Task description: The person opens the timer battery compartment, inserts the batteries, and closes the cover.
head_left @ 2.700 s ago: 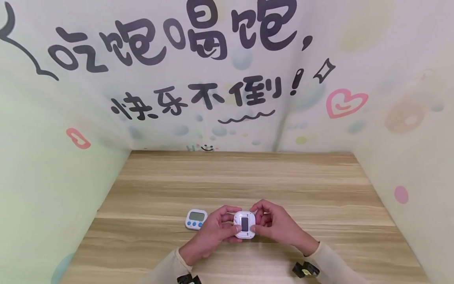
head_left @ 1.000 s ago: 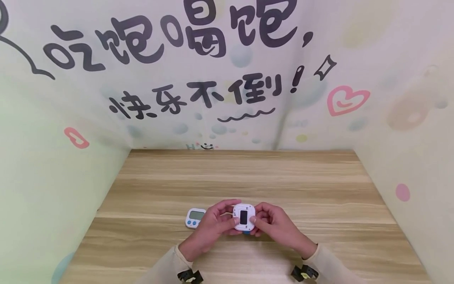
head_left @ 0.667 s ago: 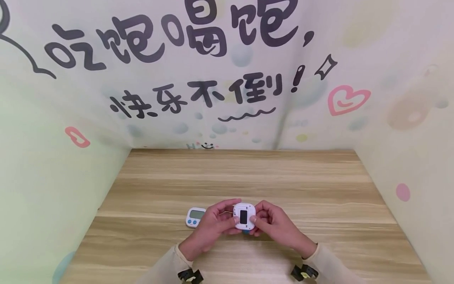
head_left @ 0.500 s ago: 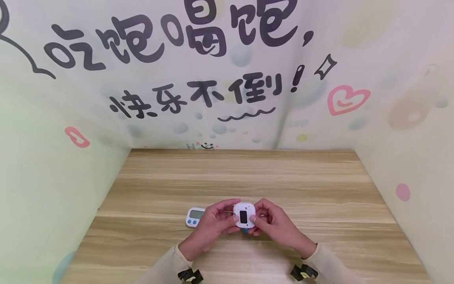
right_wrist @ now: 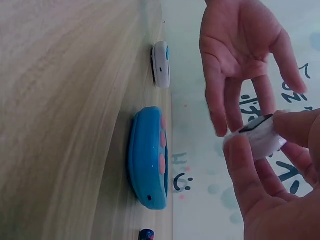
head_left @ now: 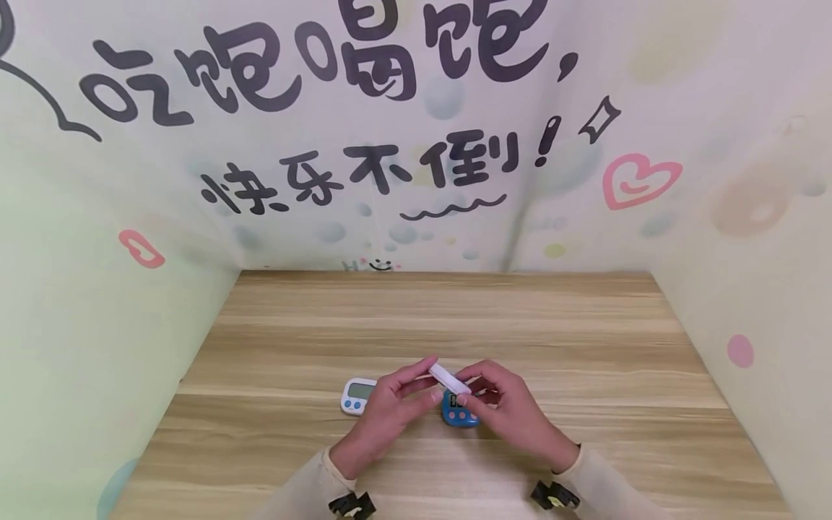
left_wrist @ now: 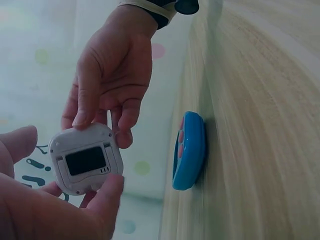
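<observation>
My right hand (head_left: 516, 408) pinches a white digital timer (head_left: 450, 378) between thumb and fingers, above the table. In the head view the timer is tilted nearly edge-on; the left wrist view shows its back, with a dark rectangle (left_wrist: 86, 160). My left hand (head_left: 388, 408) is beside it, thumb lifted away and fingers extended close to its edge; whether they touch it I cannot tell. Below the held timer a blue timer (head_left: 460, 412) with pink buttons lies on the table, partly covered by the right hand. A second white timer (head_left: 359, 396) with blue buttons lies left, partly behind my left hand.
The wooden table (head_left: 416, 318) meets printed walls at the back and both sides. In the right wrist view the end of a small dark blue and red object (right_wrist: 146, 234) shows at the bottom edge. A black strapped device (head_left: 555, 495) sits on the right wrist.
The held white timer has tipped from showing its back to nearly edge-on in the head view. My left thumb has come off it. More of the blue timer below is visible.
</observation>
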The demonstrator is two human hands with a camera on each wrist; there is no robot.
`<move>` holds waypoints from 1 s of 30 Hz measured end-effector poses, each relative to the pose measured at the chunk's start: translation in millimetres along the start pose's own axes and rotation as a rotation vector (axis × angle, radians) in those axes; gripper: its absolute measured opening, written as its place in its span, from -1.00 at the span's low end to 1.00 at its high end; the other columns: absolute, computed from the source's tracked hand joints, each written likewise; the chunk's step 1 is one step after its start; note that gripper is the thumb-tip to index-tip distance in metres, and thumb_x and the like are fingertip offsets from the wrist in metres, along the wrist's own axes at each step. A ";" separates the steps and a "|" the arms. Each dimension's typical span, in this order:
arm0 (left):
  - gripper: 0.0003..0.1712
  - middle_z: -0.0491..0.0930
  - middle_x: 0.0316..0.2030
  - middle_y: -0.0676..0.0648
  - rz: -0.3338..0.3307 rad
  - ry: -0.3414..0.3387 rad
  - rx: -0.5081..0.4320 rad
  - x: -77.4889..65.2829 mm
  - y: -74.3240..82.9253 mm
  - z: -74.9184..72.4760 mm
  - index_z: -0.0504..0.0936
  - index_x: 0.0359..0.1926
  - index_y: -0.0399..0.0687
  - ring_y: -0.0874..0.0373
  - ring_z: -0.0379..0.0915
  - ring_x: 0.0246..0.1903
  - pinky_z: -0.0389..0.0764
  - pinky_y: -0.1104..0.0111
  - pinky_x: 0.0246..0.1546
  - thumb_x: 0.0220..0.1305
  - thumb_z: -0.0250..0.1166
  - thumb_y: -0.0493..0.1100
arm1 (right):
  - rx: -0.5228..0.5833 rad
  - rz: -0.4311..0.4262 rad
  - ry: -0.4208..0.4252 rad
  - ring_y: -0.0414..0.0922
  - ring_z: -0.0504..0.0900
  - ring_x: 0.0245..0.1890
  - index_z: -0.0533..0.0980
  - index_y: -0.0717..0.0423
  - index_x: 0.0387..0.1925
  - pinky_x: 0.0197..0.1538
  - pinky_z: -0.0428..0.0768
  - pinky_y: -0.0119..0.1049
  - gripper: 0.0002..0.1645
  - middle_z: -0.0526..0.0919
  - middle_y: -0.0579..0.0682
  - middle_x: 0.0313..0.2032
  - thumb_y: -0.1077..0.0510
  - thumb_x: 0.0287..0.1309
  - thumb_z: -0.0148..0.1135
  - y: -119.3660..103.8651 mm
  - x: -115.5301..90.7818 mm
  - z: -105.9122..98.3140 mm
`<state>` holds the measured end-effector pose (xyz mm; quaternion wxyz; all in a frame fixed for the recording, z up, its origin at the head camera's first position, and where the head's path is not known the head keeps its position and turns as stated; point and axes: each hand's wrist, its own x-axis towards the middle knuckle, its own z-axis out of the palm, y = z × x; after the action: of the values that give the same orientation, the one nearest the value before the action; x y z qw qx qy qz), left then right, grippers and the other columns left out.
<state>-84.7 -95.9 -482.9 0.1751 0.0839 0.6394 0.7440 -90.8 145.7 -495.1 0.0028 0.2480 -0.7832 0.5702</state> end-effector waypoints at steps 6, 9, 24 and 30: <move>-0.37 0.58 0.32 -0.24 0.033 0.097 0.058 3.7 -0.8 5.5 0.58 0.40 -0.02 -0.05 0.58 0.25 0.76 0.47 0.06 0.33 0.50 -0.20 | -0.093 -0.106 0.038 -0.21 0.72 -0.20 0.66 -0.13 0.01 -0.29 0.84 -0.34 -0.65 0.69 -0.09 -0.03 0.26 0.26 0.50 -3.7 2.0 4.9; -0.39 0.58 0.29 -0.27 0.041 0.125 0.055 5.3 -1.8 7.3 0.60 0.35 -0.02 -0.03 0.59 0.21 0.79 0.46 0.01 0.30 0.53 -0.21 | -0.123 -0.115 0.042 -0.22 0.70 -0.21 0.67 -0.14 -0.01 -0.29 0.83 -0.37 -0.67 0.67 -0.09 -0.01 0.24 0.26 0.51 -7.0 2.8 6.7; -0.29 0.55 0.29 -0.33 0.139 0.006 -0.042 2.1 -3.6 -5.0 0.45 0.29 -0.41 0.16 0.64 0.15 0.77 0.32 0.18 0.14 0.53 -0.44 | 0.167 0.104 -0.098 -0.16 0.72 -0.13 0.45 0.19 0.41 -0.16 0.83 -0.33 -0.22 0.70 0.18 -0.02 0.27 0.19 0.55 -1.2 12.4 -9.7; -0.28 0.53 0.31 -0.35 0.127 -0.065 0.057 0.3 -6.0 -17.4 0.45 0.32 -0.29 0.15 0.61 0.21 0.75 0.29 0.23 0.17 0.54 -0.42 | 0.173 0.174 -0.127 -0.18 0.68 -0.14 0.46 0.16 0.42 -0.18 0.78 -0.39 -0.17 0.70 0.14 -0.01 0.22 0.14 0.60 1.4 12.9 -7.0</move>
<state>-90.2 -111.1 -491.7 0.1458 0.1532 0.6475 0.7321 -104.6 147.3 -490.3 -0.1176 0.2143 -0.7481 0.6170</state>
